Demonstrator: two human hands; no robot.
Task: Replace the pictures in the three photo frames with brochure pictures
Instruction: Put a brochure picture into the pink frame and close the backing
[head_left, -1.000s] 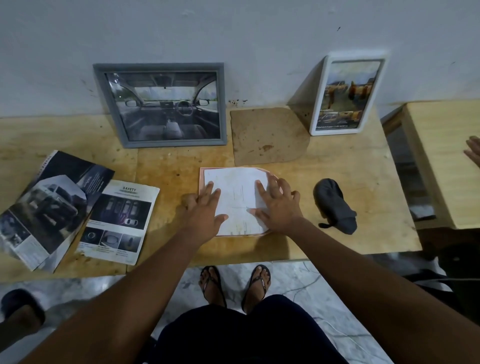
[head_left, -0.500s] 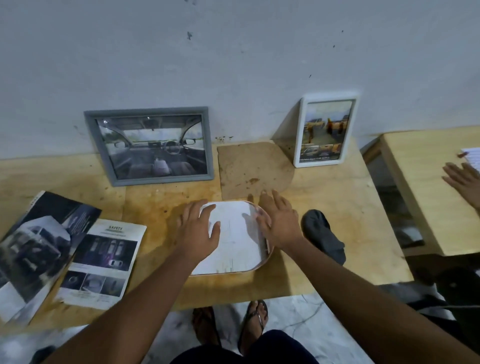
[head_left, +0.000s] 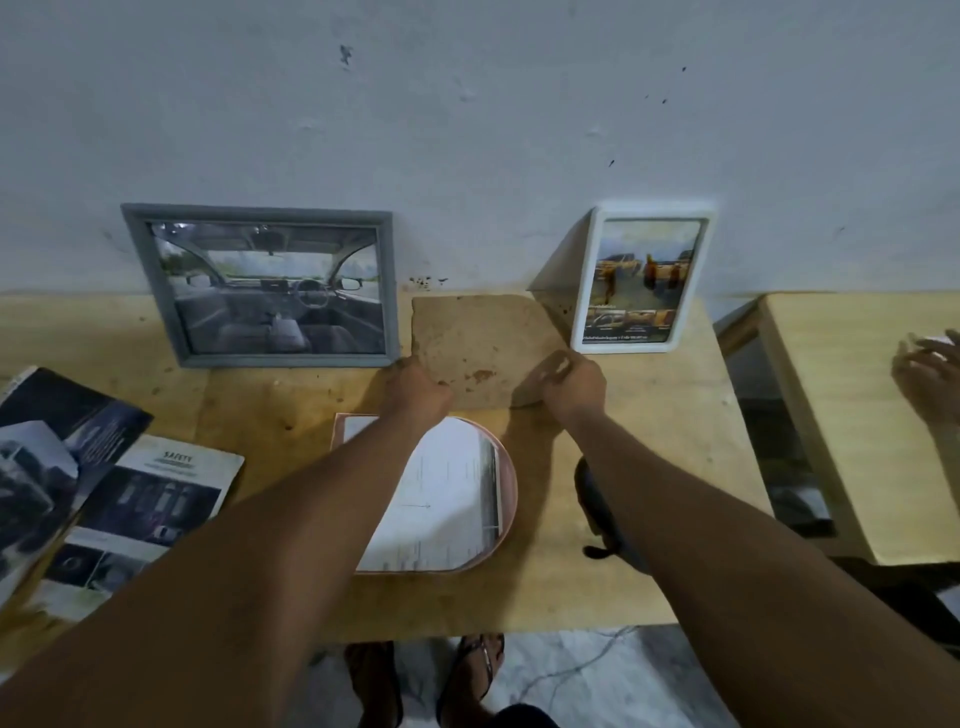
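While both arms reach across the bench, the left grip and right grip meet the brown board. Board lies flat near the wall, between the grey frame and white frame.

- Left grip: fingers curled, clasping the board's near left edge.
- Right grip: fingers curled, pinching the board's near right corner. Some blur there.
- Grey frame: leaning on the wall, left of the board, car-interior picture inside.
- White frame: upright, right of the board, picture of yellowish vehicles inside.
- Pink frame: flat on the bench, nearer the person than the board, partly under the left forearm. White paper lies in it, printed side not readable.
- Brochure: open at the bench's left end, dark car pages. A loose page headed "SAFETY" lies just beside it, overlapping its edge.
- Dark pouch: right of the pink frame, mostly hidden by the right forearm.
- Second bench at far right, apart from the first; another person's hand over it.
- Sandalled feet on the marbled floor below.
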